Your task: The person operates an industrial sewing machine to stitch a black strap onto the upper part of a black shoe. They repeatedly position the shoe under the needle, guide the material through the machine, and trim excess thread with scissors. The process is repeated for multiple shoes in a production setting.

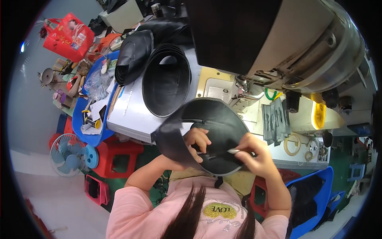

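A wide black leather-like piece [223, 119], curved into a loop, is held in front of my chest at the table's near edge. My left hand [195, 143] grips its near left part, with the fingers curled inside the loop and the wrist behind the material. At the right of the loop, my right hand [258, 155] is closed on a small tool with a bright metal tip [233, 151]. That tip points left over the black inner surface. Most of the tool is hidden in the fingers, so its kind is unclear.
A sewing machine [302, 51] stands ahead and right, its head overhanging the table. Stacked black loops [166, 85] rest on the table [131, 113] at left. Blue tubs [95, 137] flank both sides. A red stool [115, 157] and a fan [69, 155] are at left.
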### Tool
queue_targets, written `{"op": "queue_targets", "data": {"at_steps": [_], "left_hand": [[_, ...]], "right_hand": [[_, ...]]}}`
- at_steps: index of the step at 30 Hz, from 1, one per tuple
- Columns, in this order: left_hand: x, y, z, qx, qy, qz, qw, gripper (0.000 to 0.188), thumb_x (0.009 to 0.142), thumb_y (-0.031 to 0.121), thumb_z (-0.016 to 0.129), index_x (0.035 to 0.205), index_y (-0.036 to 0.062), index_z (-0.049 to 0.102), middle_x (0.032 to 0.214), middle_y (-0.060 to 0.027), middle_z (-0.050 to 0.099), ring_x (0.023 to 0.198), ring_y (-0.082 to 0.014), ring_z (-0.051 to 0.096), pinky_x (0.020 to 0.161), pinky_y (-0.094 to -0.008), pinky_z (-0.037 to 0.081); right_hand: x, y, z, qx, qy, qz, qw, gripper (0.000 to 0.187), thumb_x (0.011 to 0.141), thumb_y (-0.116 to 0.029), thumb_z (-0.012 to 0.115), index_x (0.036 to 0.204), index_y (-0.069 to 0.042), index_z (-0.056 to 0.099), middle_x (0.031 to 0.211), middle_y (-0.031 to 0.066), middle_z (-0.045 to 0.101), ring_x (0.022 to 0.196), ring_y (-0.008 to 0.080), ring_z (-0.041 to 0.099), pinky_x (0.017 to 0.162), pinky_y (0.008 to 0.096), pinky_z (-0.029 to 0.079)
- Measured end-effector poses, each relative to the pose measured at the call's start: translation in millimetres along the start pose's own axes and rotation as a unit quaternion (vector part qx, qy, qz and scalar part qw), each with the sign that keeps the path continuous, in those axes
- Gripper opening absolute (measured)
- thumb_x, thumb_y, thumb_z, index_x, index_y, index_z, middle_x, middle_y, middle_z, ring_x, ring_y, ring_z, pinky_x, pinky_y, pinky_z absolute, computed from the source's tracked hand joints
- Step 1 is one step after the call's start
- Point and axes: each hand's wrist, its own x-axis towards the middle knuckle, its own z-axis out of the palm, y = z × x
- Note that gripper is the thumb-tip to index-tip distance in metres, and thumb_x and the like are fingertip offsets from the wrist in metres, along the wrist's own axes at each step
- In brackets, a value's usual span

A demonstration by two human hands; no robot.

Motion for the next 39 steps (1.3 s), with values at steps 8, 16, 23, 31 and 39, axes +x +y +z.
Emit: {"op": "queue_targets", "data": {"at_steps": [8, 16, 23, 31, 39], "left_hand": [[-17, 4, 12, -0.542, 0.384, -0.321, 0.675, 0.034, 0.077, 0.006, 0.053, 0.110, -0.0005, 0.047, 0.110, -0.0138, 0.051, 0.104, -0.0253, 0.048, 0.091, -0.0412, 0.036], [-29, 2, 73, -0.463, 0.353, -0.425, 0.693, 0.046, 0.085, 0.037, 0.046, 0.116, 0.0033, 0.040, 0.109, -0.0106, 0.051, 0.101, -0.0213, 0.049, 0.088, -0.0366, 0.039], [-25, 9, 70, -0.404, 0.356, -0.400, 0.742, 0.035, 0.088, 0.035, 0.041, 0.100, 0.0024, 0.048, 0.081, -0.0093, 0.059, 0.068, -0.0169, 0.058, 0.063, -0.0288, 0.048], [-16, 14, 63, -0.361, 0.475, -0.279, 0.752, 0.032, 0.090, 0.029, 0.039, 0.098, 0.0002, 0.048, 0.079, -0.0093, 0.058, 0.067, -0.0171, 0.058, 0.061, -0.0294, 0.049], [-5, 13, 67, -0.358, 0.504, -0.262, 0.741, 0.035, 0.089, 0.030, 0.039, 0.108, 0.0007, 0.040, 0.090, -0.0127, 0.056, 0.073, -0.0196, 0.059, 0.061, -0.0317, 0.050]], "right_hand": [[-19, 42, -10, -0.014, 0.259, 0.034, 0.965, 0.030, 0.069, -0.021, 0.070, 0.085, -0.001, 0.056, 0.073, 0.0011, 0.053, 0.054, 0.0034, 0.034, 0.047, 0.0170, 0.028], [18, 37, -18, 0.109, 0.208, 0.099, 0.967, 0.017, 0.076, -0.012, 0.063, 0.083, 0.000, 0.053, 0.068, -0.0030, 0.050, 0.060, 0.0037, 0.040, 0.055, 0.0179, 0.033], [38, 35, -7, 0.037, 0.250, 0.019, 0.967, 0.020, 0.075, -0.008, 0.062, 0.091, -0.001, 0.052, 0.076, -0.0010, 0.049, 0.059, 0.0030, 0.036, 0.052, 0.0157, 0.031], [0, 17, 20, 0.111, 0.203, -0.005, 0.973, 0.016, 0.084, -0.007, 0.043, 0.084, 0.006, 0.052, 0.066, 0.0068, 0.052, 0.045, 0.0045, 0.040, 0.043, 0.0163, 0.030], [1, -3, 58, 0.087, 0.238, 0.036, 0.967, 0.005, 0.072, 0.003, 0.060, 0.072, 0.002, 0.055, 0.059, 0.0024, 0.055, 0.051, 0.0035, 0.048, 0.047, 0.0152, 0.035]]}}
